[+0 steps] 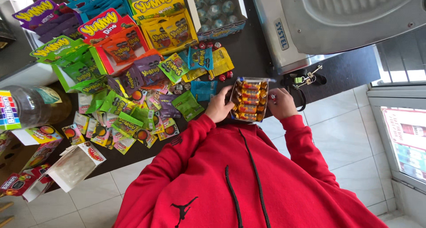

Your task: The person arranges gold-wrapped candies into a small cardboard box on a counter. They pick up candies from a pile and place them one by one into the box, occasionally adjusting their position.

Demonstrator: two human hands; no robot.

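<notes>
At the far left edge of the dark counter a clear plastic jar lies on its side, and near it an opened white carton hangs over the front edge. Next come the open display boxes, purple, green, red and yellow, and below them a loose heap of small candy sachets spread toward the front edge; these, as I judge it, are what is left to sort. My left hand comes next, fingers curled narrow around the left side of the clear tray of wrapped candies, which I hold upright at the front edge, just right of the heap. The tray looks nearly full, several rows in orange and red wrappers already stacked in it. My right hand clasps its right side, fingers closed on the rim. Further right a bunch of keys lies beside the grey metal machine at the back right corner
</notes>
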